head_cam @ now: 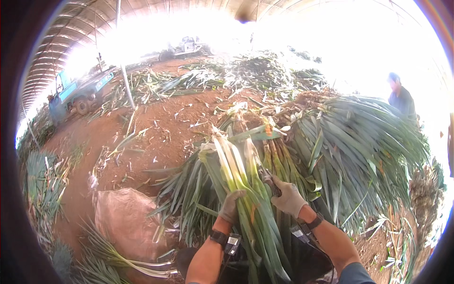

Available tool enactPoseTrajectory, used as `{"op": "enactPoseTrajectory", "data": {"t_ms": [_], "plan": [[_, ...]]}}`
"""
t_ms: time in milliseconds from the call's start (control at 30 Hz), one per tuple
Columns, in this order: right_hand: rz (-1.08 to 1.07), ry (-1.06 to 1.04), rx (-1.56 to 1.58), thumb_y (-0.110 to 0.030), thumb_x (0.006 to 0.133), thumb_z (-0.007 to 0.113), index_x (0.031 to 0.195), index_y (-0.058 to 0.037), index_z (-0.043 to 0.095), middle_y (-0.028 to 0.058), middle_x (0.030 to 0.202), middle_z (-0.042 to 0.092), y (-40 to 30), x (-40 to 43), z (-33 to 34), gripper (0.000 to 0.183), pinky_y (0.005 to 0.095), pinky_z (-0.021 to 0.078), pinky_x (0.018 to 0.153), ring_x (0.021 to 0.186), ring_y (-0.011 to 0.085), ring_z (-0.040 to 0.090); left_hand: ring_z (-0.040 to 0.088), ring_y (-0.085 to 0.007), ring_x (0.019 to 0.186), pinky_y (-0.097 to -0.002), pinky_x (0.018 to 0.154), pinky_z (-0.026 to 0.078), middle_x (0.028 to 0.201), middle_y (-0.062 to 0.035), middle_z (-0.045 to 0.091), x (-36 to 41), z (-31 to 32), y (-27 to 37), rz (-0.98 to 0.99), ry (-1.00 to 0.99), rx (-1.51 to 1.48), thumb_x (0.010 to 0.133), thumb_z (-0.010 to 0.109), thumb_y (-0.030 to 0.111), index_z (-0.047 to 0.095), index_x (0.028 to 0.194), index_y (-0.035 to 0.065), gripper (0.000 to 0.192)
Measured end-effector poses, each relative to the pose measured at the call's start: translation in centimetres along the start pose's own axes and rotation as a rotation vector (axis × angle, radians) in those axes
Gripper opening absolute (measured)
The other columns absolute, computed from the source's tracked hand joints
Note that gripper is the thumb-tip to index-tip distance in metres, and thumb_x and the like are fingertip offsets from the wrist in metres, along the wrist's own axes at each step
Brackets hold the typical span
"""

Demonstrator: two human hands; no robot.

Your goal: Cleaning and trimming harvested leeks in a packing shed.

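Note:
Several large green onions with white stems and long green leaves lie in front of me, root ends pointing away. My left hand, in a light work glove, grips them around the lower stems. My right hand, also gloved, is closed around the dark handle of a tool, whose metal end lies against the stem at the bunch's right side; its exact kind cannot be told. Beneath and beyond the held bunch are more unpeeled onions with brownish stems. Both wrists carry straps with small devices.
A big heap of green onions rises at the right, a person behind it. At left are a pinkish sack, loose onions, a metal pole and a blue vehicle. Leaf piles lie farther back.

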State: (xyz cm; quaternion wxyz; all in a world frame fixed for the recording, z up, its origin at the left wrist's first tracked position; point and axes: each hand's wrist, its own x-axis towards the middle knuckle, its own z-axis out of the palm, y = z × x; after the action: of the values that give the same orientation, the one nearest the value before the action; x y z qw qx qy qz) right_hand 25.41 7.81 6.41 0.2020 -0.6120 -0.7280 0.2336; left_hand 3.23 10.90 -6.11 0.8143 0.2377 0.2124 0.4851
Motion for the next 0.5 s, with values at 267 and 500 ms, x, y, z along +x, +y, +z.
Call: {"op": "enactPoseTrajectory", "data": {"t_ms": [267, 500], "plan": [[-0.067, 0.058, -0.023, -0.014, 0.079, 0.064, 0.149, 0.0062, 0.047, 0.0323, 0.108, 0.069, 0.5, 1.5, 1.4, 0.075, 0.0456, 0.0542, 0.091, 0.103, 0.0439, 0.069, 0.072, -0.0253, 0.093, -0.0397, 0.089, 0.060, 0.106, -0.0158, 0.073, 0.5, 0.0, -0.1, 0.010, -0.028, 0.072, 0.096, 0.056, 0.021, 0.068, 0.113, -0.0044, 0.032], [-0.078, 0.027, -0.110, -0.015, 0.079, 0.064, 0.145, 0.0044, 0.052, 0.0329, 0.106, 0.069, 1.1, 7.4, 1.9, 0.070, 0.0483, 0.0541, 0.089, 0.102, 0.0454, 0.068, 0.071, -0.0204, 0.091, -0.0352, 0.087, 0.059, 0.104, -0.0119, 0.074, 0.4, -0.3, -0.5, 0.016, -0.040, 0.109, 0.097, 0.055, 0.018, 0.071, 0.109, -0.0039, 0.029]]}}
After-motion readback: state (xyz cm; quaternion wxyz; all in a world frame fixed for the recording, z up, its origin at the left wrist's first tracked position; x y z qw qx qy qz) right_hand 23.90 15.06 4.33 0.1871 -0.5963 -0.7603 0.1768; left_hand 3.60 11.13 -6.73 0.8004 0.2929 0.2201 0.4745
